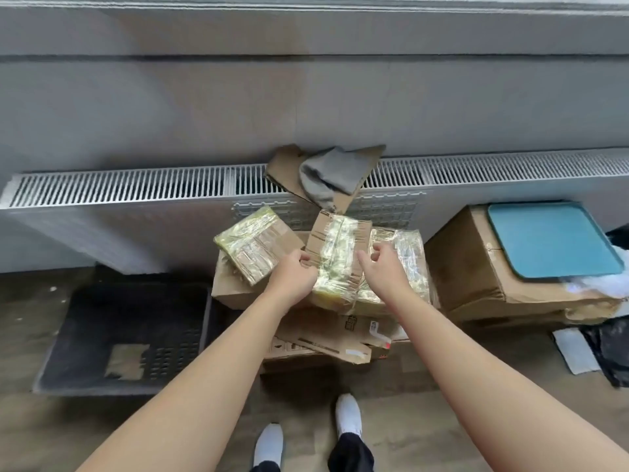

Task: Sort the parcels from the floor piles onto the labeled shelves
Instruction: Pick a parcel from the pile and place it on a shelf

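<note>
A pile of cardboard parcels sits on the floor in front of a radiator. The middle parcel (335,253), brown and wrapped in shiny yellowish tape, lies on top of the pile. My left hand (295,274) grips its left side and my right hand (380,267) holds its right side. A flat taped parcel (253,248) lies tilted just left of it. Another taped parcel (406,257) lies to its right, partly hidden by my right hand. Under them are a plain box (231,287) and flattened cartons (337,335). No shelf is in view.
A white radiator (136,189) runs along the grey wall, with a cardboard piece and grey cloth (326,175) on it. A big carton (476,267) with a blue tray (551,240) stands at the right. A dark crate (129,335) lies at the left. My feet are at the bottom.
</note>
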Available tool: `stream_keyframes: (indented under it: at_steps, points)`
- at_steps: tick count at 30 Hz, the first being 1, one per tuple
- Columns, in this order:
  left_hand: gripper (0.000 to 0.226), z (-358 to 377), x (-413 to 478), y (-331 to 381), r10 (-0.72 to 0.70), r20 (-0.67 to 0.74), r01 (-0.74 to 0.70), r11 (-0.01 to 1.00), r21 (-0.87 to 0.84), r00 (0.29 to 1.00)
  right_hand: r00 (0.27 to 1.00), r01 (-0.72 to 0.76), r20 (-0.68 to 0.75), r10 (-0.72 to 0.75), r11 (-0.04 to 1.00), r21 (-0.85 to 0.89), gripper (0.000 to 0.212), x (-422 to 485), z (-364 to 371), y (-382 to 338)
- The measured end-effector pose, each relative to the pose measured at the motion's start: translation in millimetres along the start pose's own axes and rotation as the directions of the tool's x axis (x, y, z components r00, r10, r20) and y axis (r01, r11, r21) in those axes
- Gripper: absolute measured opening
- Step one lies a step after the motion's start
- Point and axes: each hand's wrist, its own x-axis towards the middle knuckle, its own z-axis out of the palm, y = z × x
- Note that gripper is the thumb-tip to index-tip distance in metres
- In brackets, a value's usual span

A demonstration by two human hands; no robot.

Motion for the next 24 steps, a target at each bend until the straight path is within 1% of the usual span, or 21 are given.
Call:
stream_keyframes:
  at_steps: [2, 5, 7, 10, 12, 15, 16, 19, 22, 24]
  points:
    - [0.037, 11, 10, 2, -0.068, -0.009, 0.067, 0.996, -0.056, 0.998, 0.995, -0.075, 0.074, 0.071, 0.996, 0.044, 0.050, 16, -1, 6]
    - [0.036, 24, 20, 8, -0.126, -0.060, 0.120, 0.988, -0.093, 0.990, 0.983, -0.109, 0.154, 0.104, 0.994, 0.025, 0.048, 35, 1, 13]
    - [0.036, 30, 24, 12, -0.167, -0.081, 0.154, 0.977, -0.145, 0.983, 0.980, -0.121, 0.162, 0.112, 0.991, 0.050, 0.047, 44, 0, 15]
    - [0.033, 37, 26, 19, -0.240, -0.110, 0.210, 0.950, -0.230, 0.965, 0.979, -0.153, 0.161, 0.128, 0.975, 0.158, 0.061, 52, -6, 18]
    - [0.031, 41, 26, 23, -0.257, -0.124, 0.220, 0.942, -0.252, 0.958, 0.977, -0.158, 0.173, 0.124, 0.967, 0.198, 0.058, 57, -13, 21]
    - [0.019, 45, 19, 28, -0.259, -0.159, 0.215, 0.945, -0.248, 0.953, 0.982, -0.121, 0.175, 0.074, 0.954, 0.275, 0.041, 59, -24, 18]
    - [0.019, 44, 16, 30, -0.269, -0.179, 0.213, 0.936, -0.281, 0.946, 0.982, -0.112, 0.178, 0.060, 0.948, 0.297, 0.038, 56, -28, 13]
    - [0.031, 36, 3, 36, -0.315, -0.234, 0.171, 0.858, -0.484, 0.920, 0.985, -0.037, 0.170, -0.020, 0.945, 0.326, 0.028, 45, -38, -4]
    - [0.036, 21, -11, 42, -0.299, -0.277, 0.095, 0.816, -0.570, 0.913, 0.974, 0.039, 0.187, -0.126, 0.910, 0.412, 0.026, 32, -46, -24]
    - [0.032, 8, -21, 44, -0.293, -0.312, 0.035, 0.777, -0.628, 0.904, 0.945, 0.074, 0.244, -0.217, 0.870, 0.487, 0.029, 24, -51, -39]
